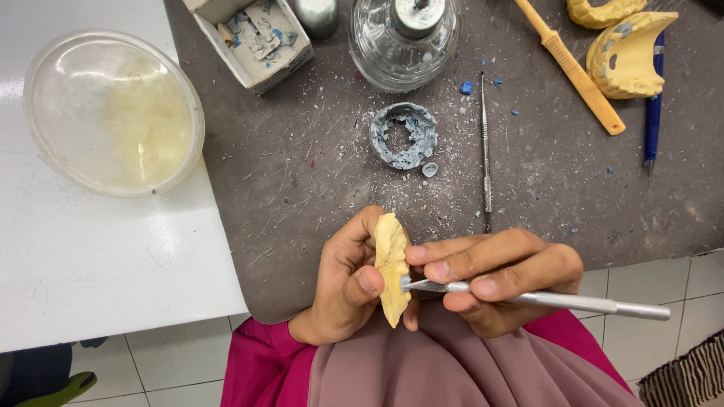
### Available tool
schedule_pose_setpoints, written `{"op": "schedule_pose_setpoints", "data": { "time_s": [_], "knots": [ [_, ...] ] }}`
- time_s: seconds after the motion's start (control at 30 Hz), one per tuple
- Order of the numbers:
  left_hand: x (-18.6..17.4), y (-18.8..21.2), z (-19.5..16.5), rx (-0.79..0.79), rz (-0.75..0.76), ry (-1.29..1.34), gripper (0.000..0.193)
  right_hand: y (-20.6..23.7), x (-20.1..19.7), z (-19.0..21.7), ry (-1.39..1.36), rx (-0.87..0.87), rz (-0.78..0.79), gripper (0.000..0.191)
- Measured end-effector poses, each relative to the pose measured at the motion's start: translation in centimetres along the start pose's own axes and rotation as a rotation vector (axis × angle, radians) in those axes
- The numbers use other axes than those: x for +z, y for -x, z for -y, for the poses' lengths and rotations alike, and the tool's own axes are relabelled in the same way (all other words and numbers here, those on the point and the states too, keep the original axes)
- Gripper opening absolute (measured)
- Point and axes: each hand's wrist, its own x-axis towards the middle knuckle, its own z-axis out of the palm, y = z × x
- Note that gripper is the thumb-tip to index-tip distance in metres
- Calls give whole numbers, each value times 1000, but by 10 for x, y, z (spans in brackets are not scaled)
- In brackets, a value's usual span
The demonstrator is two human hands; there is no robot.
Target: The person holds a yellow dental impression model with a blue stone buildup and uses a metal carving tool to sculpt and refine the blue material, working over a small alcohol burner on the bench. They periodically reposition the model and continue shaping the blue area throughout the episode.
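Two hands worked close to the person's body, just above a pink and mauve-brown cloth. The left hand was curled around a pale yellow tooth mould, with the thumb pressed on its near side and the fingers wrapped behind it, so the mould stood on its edge. The right hand pinched a thin metal carving tool between the thumb and the first fingers, like a pencil. The tip of the tool touched the mould, close to the left thumb, and the handle stuck out to the right. Both hands were at the near edge of a dark grey table that was covered in little white and blue crumbs. A bit farther away, a crumbly grey-blue ring lay on the table. Just beside it, to the right, lay a long thin metal pick. On the left, a round clear bowl with something pale in it sat on a white table. At the far edge stood a clear glass jar with a metal cap, and a small open white box with scraps inside. Far off to the right were a yellow-orange handle, a blue pen and two more yellow moulds.
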Motion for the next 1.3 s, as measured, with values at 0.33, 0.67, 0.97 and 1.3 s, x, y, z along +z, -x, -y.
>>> {"op": "schedule_pose_setpoints", "data": {
  "time_s": [0.33, 0.67, 0.97, 1.3],
  "knots": [
    [1, -2, 0, -9, -4, -11, 65, 2, -4, -2, -14, 8, 10, 29],
    [0, -1, 0, -38, -6, 23, 66, 1, -7, -3, -47, 2, 31, 28],
    [-1, 1, 0, -46, 10, 23, 67, -3, -5, -6, 47, -80, 3, 31],
    [0, -1, 2, -24, 35, 29, 64, -10, -5, -6, 82, -168, 41, 32]
  ]
}}
